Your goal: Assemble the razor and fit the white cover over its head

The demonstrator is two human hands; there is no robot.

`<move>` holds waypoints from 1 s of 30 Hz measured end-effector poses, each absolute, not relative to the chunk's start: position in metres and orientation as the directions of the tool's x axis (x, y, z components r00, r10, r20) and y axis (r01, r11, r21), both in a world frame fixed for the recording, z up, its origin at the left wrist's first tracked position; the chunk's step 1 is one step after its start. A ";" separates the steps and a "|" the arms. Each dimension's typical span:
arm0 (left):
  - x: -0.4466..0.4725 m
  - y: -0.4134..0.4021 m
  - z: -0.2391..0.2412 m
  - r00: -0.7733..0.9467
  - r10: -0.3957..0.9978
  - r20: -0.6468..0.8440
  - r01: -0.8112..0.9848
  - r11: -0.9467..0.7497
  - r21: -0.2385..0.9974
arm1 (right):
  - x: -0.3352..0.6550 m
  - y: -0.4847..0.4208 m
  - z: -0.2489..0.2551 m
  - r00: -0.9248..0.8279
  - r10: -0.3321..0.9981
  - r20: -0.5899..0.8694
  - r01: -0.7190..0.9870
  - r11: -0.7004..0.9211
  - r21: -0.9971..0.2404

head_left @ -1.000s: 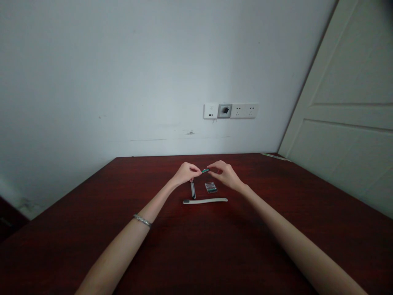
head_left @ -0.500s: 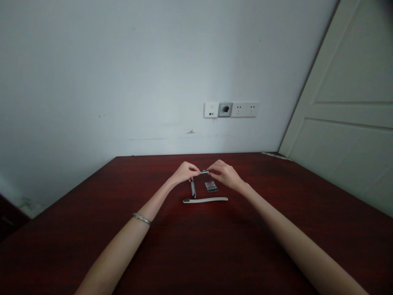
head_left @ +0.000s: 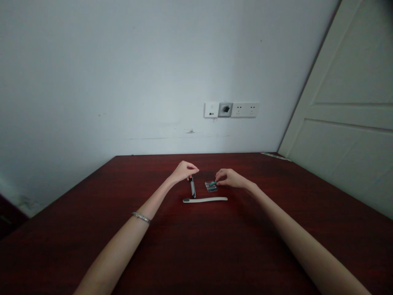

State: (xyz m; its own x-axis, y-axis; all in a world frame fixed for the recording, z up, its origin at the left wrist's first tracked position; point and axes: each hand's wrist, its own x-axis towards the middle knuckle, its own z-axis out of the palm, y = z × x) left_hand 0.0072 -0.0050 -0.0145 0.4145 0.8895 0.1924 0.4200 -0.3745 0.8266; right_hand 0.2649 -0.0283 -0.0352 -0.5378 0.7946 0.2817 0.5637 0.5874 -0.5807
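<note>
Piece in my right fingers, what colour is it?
The piece is green, held by the right hand; head view shows it.

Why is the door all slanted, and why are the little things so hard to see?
Head view: the wide lens tilts the door at the edge. Head view: dim, even light, no glare, faint shadows on the dark table. Head view: the green piece in the right hand and the clear case are tiny and soft.
</note>
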 end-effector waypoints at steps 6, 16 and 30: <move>0.007 -0.004 -0.016 0.426 0.886 0.184 0.423 -0.375 0.825 | 0.263 -0.025 -0.041 -0.528 0.803 0.276 0.568 0.576 -0.588; 0.008 -0.005 -0.015 0.421 0.889 0.183 0.426 -0.372 0.825 | 0.261 -0.026 -0.043 -0.524 0.804 0.281 0.568 0.576 -0.588; 0.009 -0.004 -0.019 0.433 0.884 0.178 0.429 -0.375 0.822 | 0.259 -0.028 -0.040 -0.527 0.793 0.306 0.544 0.592 -0.595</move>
